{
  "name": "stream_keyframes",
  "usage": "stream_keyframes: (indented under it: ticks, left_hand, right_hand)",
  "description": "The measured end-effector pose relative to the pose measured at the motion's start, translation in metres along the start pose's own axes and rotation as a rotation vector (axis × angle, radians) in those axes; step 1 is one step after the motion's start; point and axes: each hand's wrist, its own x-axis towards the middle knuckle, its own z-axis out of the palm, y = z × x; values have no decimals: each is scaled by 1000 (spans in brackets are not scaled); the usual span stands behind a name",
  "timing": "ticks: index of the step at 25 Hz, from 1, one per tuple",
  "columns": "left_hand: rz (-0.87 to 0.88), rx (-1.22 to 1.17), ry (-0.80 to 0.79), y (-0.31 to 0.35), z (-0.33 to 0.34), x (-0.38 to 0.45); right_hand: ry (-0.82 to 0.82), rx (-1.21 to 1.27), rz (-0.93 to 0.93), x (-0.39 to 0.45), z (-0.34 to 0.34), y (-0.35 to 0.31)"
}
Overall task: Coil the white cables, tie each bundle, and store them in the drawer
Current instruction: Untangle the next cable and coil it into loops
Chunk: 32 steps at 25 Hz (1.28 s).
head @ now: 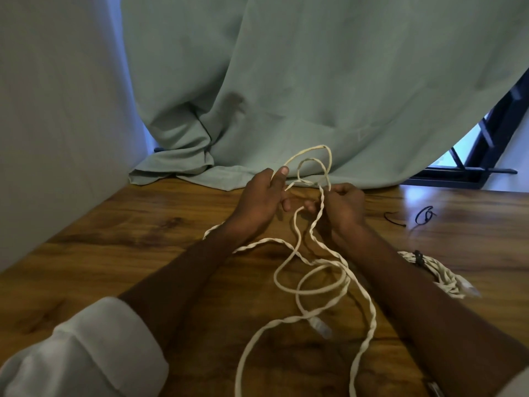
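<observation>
White cables are what we are sorting on the wooden table (143,230), with the grey-green curtain (286,81) hanging behind it, and we judge the job to be somewhere near its middle. One long white cable (337,265) lies loose across the table between our forearms, twisted on itself in places, its clear plug (320,329) resting near the middle of the sprawl; only a first loop or two stands up between our hands, so coiling it has barely begun. Our left hand (260,196) pinches the strand between thumb and forefinger, the other fingers loosely bent. Our right hand (345,203) is curled round the twisted part of the same cable. Off to our right lies a finished bundle (435,270), coiled and bound with a dark tie (418,257). Farther back rest two spare dark ties (425,214), well apart from the cable. No drawer shows, so storing is all still ahead.
</observation>
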Motion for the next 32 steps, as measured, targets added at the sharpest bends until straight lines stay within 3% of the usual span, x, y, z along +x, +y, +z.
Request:
stream_keyframes:
  ticks: [4, 9, 13, 18, 24, 27, 30, 32]
  left_hand:
    - [-47, -56, -101, 10, 3, -2]
    - [-91, -143, -205, 23, 5, -14]
    - [-111, -236, -184, 22, 8, -14]
    - [-191, -301, -168, 14, 8, -10]
    - [-234, -396, -212, 12, 6, -6]
    - [-253, -347, -174, 9, 3, -2]
    - [-208, 26, -139, 0, -1, -1]
    - [-169, 110, -138, -6, -1, -1]
  right_hand:
    - [37, -36, -195, 1, 2, 5]
    - [-99, -98, -268, -3, 3, 5]
    - [-240, 49, -198, -5, 4, 5]
    - [-304, 312, 35, -7, 9, -2]
    - [-348, 283, 20, 0, 9, -1]
    - [-178, 126, -146, 4, 5, -5]
    - [64, -301, -580, 8, -17, -16]
    - [105, -576, -864, 12, -27, -20]
